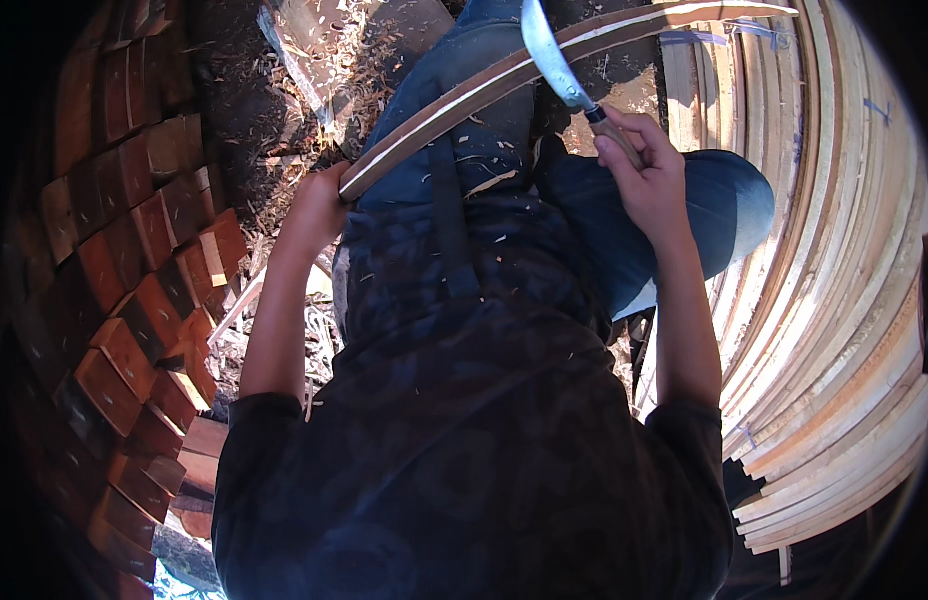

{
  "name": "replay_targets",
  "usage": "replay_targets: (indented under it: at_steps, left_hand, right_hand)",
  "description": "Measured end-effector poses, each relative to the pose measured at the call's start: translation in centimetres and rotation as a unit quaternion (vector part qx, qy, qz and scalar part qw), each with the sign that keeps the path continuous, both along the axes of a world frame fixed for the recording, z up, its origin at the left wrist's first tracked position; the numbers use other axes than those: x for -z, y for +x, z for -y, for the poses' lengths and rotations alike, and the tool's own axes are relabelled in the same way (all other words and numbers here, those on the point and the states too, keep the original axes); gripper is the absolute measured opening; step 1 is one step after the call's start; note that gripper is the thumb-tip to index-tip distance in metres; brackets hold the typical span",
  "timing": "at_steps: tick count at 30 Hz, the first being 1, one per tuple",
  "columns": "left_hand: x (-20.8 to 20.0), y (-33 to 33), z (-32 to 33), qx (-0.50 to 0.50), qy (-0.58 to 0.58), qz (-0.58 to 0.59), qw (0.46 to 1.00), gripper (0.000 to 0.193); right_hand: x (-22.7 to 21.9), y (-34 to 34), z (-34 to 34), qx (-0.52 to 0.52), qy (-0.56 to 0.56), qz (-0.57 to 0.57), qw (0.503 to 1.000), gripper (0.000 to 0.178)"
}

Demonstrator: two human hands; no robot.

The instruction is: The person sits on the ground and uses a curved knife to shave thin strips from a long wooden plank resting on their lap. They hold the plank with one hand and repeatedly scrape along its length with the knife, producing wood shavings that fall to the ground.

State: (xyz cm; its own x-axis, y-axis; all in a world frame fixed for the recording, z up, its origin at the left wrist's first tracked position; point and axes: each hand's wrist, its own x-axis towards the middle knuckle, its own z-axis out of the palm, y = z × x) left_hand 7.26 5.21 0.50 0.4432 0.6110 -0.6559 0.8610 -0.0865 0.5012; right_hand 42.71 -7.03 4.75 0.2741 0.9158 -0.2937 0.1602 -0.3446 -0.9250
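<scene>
Across my lap slants a long strip of brown wood [464, 108] with a pale stripe along it, its near end at the left and its far end at the upper right. Fingers of my left hand [317, 207] are wrapped round the near end. A curved knife [547, 55] with a wide, shiny blade and a wooden handle is gripped in my right hand [644, 172]. Its blade points up and away, overlapping the strip in the picture; whether it touches the wood I cannot tell. Small shavings lie on my blue trousers [494, 165].
At the left stands a stack of reddish-brown wood blocks [134, 300]. Many long pale wooden strips [814, 270] are piled at the right, some with blue marks or ties. Wood shavings [369, 60] cover the ground ahead, where a pale stick [292, 68] lies.
</scene>
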Motion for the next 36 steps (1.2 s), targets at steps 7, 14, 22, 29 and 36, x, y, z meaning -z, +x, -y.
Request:
replay_targets:
  at_steps: [7,14,22,29,36]
  left_hand:
    - [-0.2,0.1,0.0,-0.008,-0.007,-0.006,1.000,0.025]
    - [0.5,-0.4,0.2,-0.006,-0.011,0.000,1.000,0.027]
    - [0.4,-0.3,0.1,-0.016,-0.017,-0.003,1.000,0.026]
    - [0.3,-0.1,0.1,-0.028,-0.018,-0.003,0.999,0.027]
    - [0.4,-0.1,-0.1,-0.036,-0.038,-0.014,0.999,0.025]
  right_hand:
    - [-0.6,0.7,-0.7,0.033,-0.001,-0.028,0.999,0.028]
    - [-0.9,1.6,0.5,0.138,-0.032,-0.010,0.990,0.036]
    - [-2.0,3.7,0.0,0.160,-0.015,-0.044,0.986,0.041]
    - [-1.0,3.3,-0.3,0.185,0.031,-0.053,0.981,0.037]
    - [-0.9,4.4,-0.3,0.192,0.039,-0.130,0.972,0.036]
